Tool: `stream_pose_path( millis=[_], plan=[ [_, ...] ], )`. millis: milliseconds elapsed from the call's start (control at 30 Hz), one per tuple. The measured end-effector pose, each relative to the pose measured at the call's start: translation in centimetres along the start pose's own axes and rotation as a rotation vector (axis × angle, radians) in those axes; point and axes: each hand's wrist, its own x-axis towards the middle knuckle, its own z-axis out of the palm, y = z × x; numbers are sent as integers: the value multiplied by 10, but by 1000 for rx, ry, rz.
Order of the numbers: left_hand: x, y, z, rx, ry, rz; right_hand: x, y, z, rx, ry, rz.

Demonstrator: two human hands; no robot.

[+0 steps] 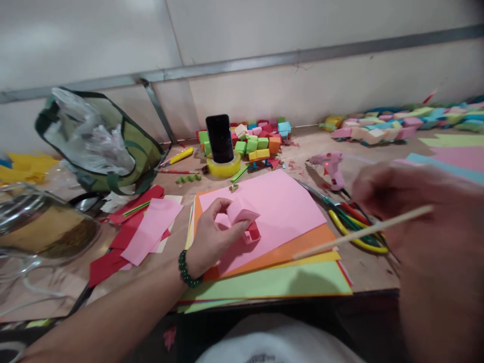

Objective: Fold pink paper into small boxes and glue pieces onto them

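My left hand is closed round a small folded pink paper box, thumb in front and fingers behind. Just below its grip, touching or nearly touching, is another small pink and red folded paper piece. Both are over a pink sheet on top of a stack of coloured paper. My right hand, smeared by motion, is raised at the right with a thin wooden stick in it. The stick slants down to the left over the orange sheet; the fingers' exact hold is blurred.
A pink glue gun and yellow-handled scissors lie at right. Behind are a phone on a tape roll and heaps of folded paper boxes. At left are paper strips, a green bag and a glass pot.
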Motion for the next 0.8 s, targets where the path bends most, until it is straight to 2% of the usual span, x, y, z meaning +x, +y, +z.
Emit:
stream_pose_path(
  millis=[67, 167, 367, 600, 800],
  plan=[
    [-1, -1, 0, 36, 3, 0, -4, -9, 0, 75, 76, -30],
    [-2, -1, 1, 93, 5, -6, -10, -13, 18, 166, 85, 24],
    [-3, -4, 4, 134, -14, 2, -14, 3, 56, 169, -40, 56],
    [-3, -8, 5, 185, -33, -26, -16, 10, 65, 183, -83, 127],
    [-3, -6, 7, 202, -13, 43, -20, 17, 70, 180, -158, 159]
  ],
)
